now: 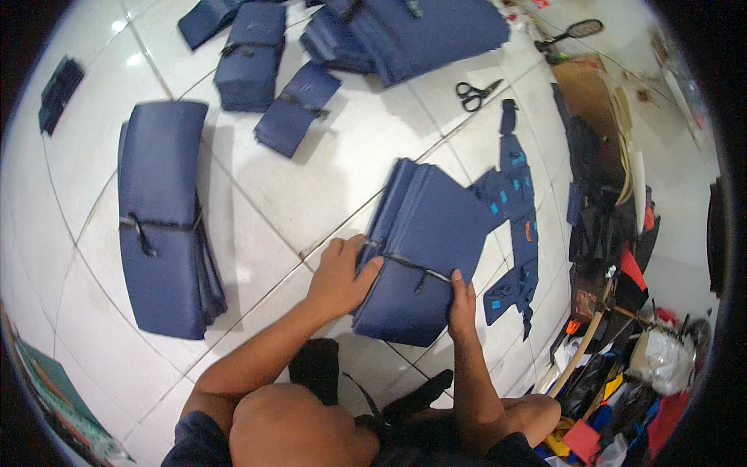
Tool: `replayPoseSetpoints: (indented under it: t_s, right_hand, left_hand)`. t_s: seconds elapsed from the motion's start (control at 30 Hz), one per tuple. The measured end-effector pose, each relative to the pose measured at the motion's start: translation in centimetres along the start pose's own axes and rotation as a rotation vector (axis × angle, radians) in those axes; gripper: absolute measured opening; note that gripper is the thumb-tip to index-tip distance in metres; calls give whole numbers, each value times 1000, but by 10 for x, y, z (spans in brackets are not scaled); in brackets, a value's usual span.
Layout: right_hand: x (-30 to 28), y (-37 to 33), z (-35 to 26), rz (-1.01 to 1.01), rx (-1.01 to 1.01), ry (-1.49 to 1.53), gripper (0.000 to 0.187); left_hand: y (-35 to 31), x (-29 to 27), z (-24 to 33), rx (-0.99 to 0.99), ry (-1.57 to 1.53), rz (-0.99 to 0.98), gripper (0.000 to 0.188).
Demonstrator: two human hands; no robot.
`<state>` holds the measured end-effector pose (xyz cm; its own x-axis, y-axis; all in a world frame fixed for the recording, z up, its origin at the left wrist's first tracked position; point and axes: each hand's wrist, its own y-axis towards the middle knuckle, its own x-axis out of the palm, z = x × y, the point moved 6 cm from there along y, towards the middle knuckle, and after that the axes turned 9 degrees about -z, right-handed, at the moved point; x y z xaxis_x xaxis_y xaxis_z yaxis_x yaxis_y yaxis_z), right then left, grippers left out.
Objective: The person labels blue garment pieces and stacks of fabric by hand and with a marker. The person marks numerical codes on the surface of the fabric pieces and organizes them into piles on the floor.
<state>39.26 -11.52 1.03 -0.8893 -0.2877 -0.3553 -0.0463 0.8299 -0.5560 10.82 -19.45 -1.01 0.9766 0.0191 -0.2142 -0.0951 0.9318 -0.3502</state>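
Observation:
A thick bundle of navy fabric pieces [436,210] rests on the tiled floor in front of me, with a dark strip [408,263] tied around its middle and knotted on top. My left hand [342,272] grips its left edge, thumb on top beside the strip and fingers along the side. At the opposite edge my right hand [462,303] holds the bundle, its thumb by the end of the strip. The undersides of both hands' grips are hidden. Left of these stands a taller tied navy bundle [163,179], apart from my hands.
Black-handled scissors [478,95] lie beyond the bundle. Smaller tied bundles [298,109] and a large navy stack [443,39] are at the back. Flat navy cut pieces with blue marks [517,202] lie to the right, near a cluttered heap with a white plastic bag [661,354].

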Motion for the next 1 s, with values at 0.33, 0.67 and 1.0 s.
replayPoseSetpoints:
  t_s: [0.33, 0.67, 1.0]
  right_hand:
    - [22, -55, -82, -43, -159, 94, 63]
    - [83, -45, -111, -336, -364, 60, 81]
    - [-4, 9, -32, 128, 22, -416, 86]
  left_hand:
    - [-6, 3, 20, 59, 98, -76, 78]
    - [-54, -47, 11, -453, -835, -87, 60]
    - [-116, -106, 36, -229, -491, 528, 98]
